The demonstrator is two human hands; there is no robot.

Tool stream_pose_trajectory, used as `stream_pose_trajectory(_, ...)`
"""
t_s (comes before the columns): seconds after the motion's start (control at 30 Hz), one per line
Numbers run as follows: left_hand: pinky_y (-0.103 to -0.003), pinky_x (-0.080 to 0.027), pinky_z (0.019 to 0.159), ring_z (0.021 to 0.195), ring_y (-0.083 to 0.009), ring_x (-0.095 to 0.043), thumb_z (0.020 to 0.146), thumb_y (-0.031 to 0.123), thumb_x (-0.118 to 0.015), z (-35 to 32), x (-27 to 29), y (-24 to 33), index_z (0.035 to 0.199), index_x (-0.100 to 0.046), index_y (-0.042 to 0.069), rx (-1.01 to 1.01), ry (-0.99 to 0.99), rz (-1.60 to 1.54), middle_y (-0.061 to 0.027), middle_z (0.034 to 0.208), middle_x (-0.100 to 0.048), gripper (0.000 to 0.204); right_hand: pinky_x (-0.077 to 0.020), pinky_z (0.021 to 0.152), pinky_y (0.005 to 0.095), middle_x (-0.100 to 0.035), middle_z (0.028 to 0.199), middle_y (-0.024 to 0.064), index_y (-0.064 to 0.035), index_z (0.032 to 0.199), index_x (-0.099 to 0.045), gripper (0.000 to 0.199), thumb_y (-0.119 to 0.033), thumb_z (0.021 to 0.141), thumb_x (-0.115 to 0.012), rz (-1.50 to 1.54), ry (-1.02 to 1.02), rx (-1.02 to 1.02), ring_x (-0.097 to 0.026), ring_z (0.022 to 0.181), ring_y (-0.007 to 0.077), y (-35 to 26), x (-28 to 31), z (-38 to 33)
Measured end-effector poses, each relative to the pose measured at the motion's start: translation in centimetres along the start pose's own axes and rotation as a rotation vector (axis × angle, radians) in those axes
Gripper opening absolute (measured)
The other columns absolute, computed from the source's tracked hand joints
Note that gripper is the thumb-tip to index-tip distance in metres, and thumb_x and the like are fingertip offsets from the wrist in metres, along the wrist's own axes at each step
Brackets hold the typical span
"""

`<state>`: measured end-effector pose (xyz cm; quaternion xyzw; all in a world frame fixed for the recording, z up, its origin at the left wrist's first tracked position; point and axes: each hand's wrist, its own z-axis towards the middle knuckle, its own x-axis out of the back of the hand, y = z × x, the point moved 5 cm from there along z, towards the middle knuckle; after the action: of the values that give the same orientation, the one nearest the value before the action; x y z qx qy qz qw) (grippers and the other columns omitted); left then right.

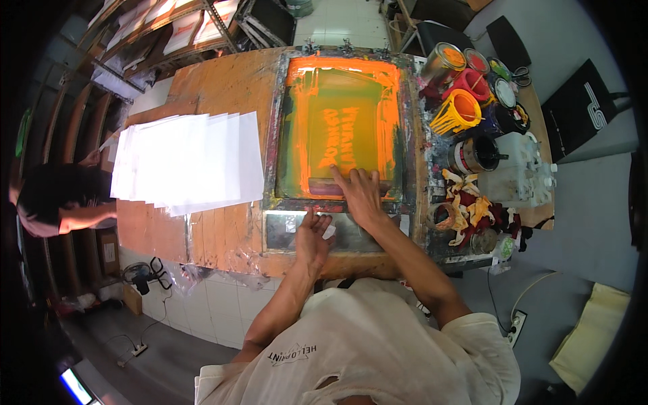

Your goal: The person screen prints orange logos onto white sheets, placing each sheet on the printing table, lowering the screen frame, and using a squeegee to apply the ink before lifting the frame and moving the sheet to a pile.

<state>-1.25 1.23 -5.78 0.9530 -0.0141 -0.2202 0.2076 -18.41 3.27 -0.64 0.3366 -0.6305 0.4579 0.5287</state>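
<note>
A screen-printing frame (272,162) lies on the table before me, its olive mesh smeared with bright orange ink. Across the near end of the mesh rests a wide squeegee (324,187) with a dark brownish handle. My right hand (364,197) grips the squeegee near its right side, the index finger stretched forward over it. Just in front of the frame's near edge is my left hand (313,237), palm turned up, thumb at the edge and fingers loosely bent apart. A small white patch shows beside those fingers. Under the near edge lies a grey metallic plate (280,237).
A fanned stack of white paper (189,162) lies left on the wooden table (223,233). At right crowd ink cans, a yellow ink-covered tub (456,111), a dark can (476,154), stained rags (466,209) and clear plastic containers (520,169). Another person (64,196) stands at far left.
</note>
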Motion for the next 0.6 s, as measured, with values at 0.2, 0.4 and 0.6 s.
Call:
stream_pose_trajectory(0.2,-0.068,-0.012,0.122,0.152,-0.0283,-0.034,0.105,0.054,-0.051,0.1,-0.7,0.9,0.154,-0.028,-0.003,-0.026,-0.087,0.007,-0.0167,0.158,-0.04,0.079,-0.0323,0.099,0.0592,-0.059,0.099,0.0094,-0.0193,0.157,-0.045,0.081,0.0,0.083,-0.071,-0.106,0.298,0.054,-0.058,0.098,0.0269,1.6,0.6,3.4)
stream_pose_trajectory(0.4,-0.07,-0.016,0.117,0.144,-0.0256,-0.045,0.103,0.053,-0.056,0.3,-0.9,0.9,0.123,-0.049,0.012,0.001,0.021,0.001,-0.0091,0.14,-0.054,0.046,-0.0247,0.111,0.0705,-0.061,0.104,0.0074,-0.0226,0.156,-0.046,0.082,-0.008,0.082,-0.078,-0.188,0.282,-0.01,-0.06,0.108,0.0257,7.1,0.6,14.9)
stream_pose_trajectory(0.6,-0.068,-0.022,0.114,0.136,-0.0243,-0.052,0.103,0.051,-0.059,-0.3,-1.3,1.3,0.11,-0.055,0.018,0.031,0.074,-0.005,-0.0044,0.123,-0.06,0.034,-0.0259,0.113,0.0693,-0.063,0.107,0.0083,-0.0243,0.156,-0.045,0.085,-0.012,0.081,-0.082,-0.216,0.357,-0.032,-0.06,0.114,0.0274,11.4,1.8,24.3)
